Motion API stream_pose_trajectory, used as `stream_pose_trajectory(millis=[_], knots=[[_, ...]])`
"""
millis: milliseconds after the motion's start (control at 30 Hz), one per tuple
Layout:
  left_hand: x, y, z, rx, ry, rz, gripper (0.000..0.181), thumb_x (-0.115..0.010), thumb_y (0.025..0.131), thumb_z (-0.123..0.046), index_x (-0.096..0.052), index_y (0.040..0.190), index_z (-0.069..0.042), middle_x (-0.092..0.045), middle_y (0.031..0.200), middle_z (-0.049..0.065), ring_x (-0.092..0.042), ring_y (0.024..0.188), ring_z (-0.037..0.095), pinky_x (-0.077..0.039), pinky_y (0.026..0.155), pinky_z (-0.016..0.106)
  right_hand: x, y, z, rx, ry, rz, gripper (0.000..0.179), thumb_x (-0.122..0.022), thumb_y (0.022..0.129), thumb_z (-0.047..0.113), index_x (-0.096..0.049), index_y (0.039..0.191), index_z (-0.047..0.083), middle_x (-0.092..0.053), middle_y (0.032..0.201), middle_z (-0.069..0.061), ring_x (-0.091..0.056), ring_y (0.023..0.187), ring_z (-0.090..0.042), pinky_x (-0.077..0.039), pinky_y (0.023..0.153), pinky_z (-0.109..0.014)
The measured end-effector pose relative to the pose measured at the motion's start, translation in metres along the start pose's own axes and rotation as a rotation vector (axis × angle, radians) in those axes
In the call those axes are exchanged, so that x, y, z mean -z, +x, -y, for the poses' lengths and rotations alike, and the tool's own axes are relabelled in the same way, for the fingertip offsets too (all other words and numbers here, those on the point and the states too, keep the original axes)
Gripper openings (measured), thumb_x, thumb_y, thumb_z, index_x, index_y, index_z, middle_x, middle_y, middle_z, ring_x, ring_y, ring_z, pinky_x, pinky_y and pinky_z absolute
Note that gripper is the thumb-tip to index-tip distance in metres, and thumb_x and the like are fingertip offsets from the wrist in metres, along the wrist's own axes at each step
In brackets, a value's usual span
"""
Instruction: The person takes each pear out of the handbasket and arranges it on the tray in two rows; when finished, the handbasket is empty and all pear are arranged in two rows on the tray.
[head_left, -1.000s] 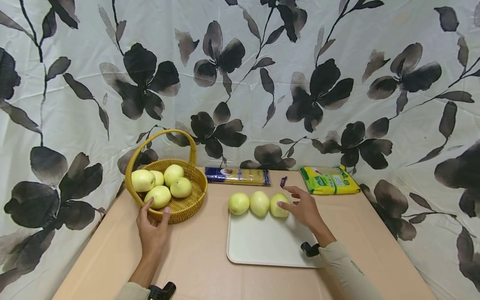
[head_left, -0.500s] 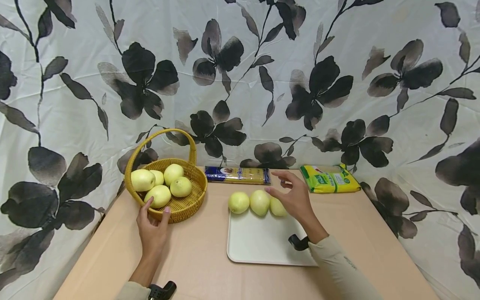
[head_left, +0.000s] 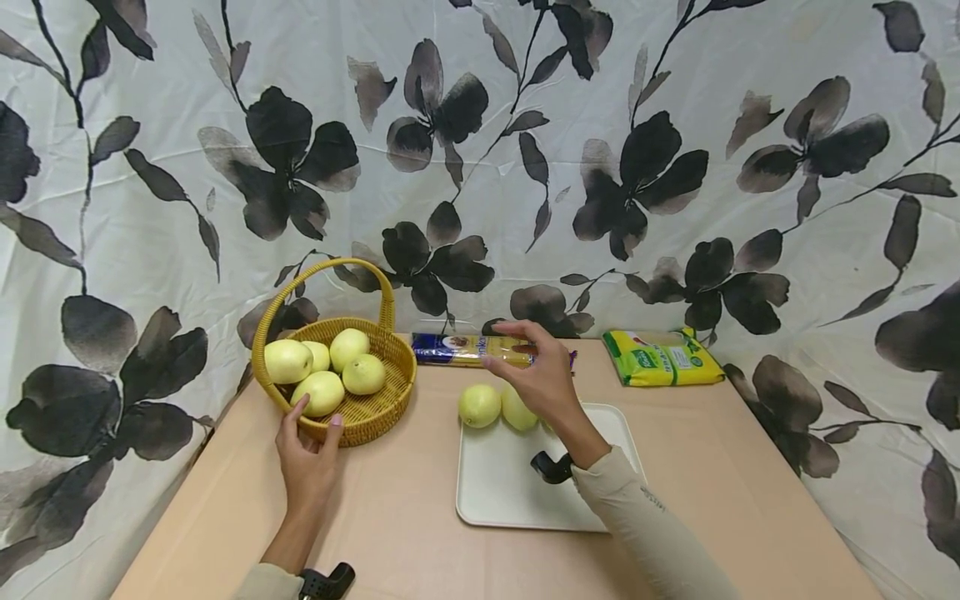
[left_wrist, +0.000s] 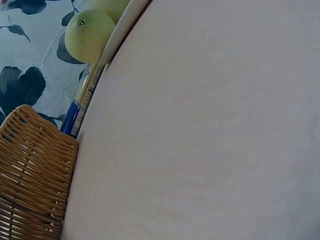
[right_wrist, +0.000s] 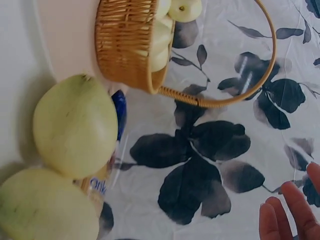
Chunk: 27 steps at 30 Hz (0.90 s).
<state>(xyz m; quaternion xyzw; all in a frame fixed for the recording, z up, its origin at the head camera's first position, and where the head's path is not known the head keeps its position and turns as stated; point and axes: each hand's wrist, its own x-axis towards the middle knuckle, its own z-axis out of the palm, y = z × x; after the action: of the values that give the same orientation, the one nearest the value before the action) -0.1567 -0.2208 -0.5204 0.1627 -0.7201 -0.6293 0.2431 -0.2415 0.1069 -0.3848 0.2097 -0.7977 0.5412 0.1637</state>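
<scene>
Floral cloth backdrop [head_left: 525, 233]. Only head view shows us left hand [head_left: 306, 468] touching basket [head_left: 378, 427] — can't tell if gripping; right hand [head_left: 547, 385] hovers, released, near green fruits [head_left: 479, 406].

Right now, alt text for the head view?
A person's right hand, holding nothing, hovers near pale green fruit at the far edge of a white tray. The left hand rests against the near side of a yellow wicker basket holding more fruit. A blue-and-yellow packet and a green-and-yellow packet lie behind.
</scene>
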Motion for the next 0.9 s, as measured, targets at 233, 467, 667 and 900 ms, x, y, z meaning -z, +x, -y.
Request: stream_pose_trajectory(millis=[233, 467, 667, 900], knots=[[-0.001, -0.002, -0.001, 0.001, -0.004, 0.004, 0.071, -0.067, 0.106, -0.023, -0.031, 0.167, -0.023, -0.015, 0.17, 0.014, -0.03, 0.156, 0.04, -0.035, 0.125, 0.06, -0.027, 0.012, 0.006, 0.054, 0.049, 0.008, 0.046, -0.091, 0.087, 0.027, -0.073, 0.128, 0.016, -0.072, 0.131, -0.001, -0.067, 0.123, -0.022, -0.057, 0.106, -0.049], [0.0, 0.0, 0.0, -0.006, 0.0, 0.0, 0.071, -0.067, 0.105, -0.023, -0.032, 0.167, -0.023, -0.016, 0.169, 0.015, -0.029, 0.156, 0.039, -0.035, 0.124, 0.061, -0.056, 0.023, 0.011, 0.059, 0.097, 0.026, 0.049, -0.091, 0.087, 0.032, -0.073, 0.129, 0.017, -0.071, 0.132, 0.004, -0.067, 0.124, -0.024, -0.058, 0.104, -0.049], [-0.001, -0.001, 0.0, -0.013, -0.004, -0.005, 0.071, -0.067, 0.106, -0.021, -0.032, 0.167, -0.021, -0.016, 0.169, 0.017, -0.028, 0.156, 0.041, -0.034, 0.125, 0.062, -0.083, 0.03, 0.012, 0.103, 0.153, 0.073, 0.052, -0.091, 0.087, 0.03, -0.07, 0.133, 0.018, -0.069, 0.133, 0.002, -0.066, 0.125, -0.025, -0.058, 0.105, -0.048], [-0.001, -0.003, -0.002, -0.006, -0.013, -0.012, 0.07, -0.065, 0.106, -0.019, -0.031, 0.167, -0.018, -0.015, 0.17, 0.019, -0.025, 0.157, 0.042, -0.031, 0.125, 0.064, -0.115, 0.032, 0.009, 0.115, 0.21, 0.125, 0.057, -0.091, 0.086, 0.03, -0.067, 0.137, 0.018, -0.07, 0.134, 0.002, -0.066, 0.123, -0.014, -0.059, 0.104, -0.047]])
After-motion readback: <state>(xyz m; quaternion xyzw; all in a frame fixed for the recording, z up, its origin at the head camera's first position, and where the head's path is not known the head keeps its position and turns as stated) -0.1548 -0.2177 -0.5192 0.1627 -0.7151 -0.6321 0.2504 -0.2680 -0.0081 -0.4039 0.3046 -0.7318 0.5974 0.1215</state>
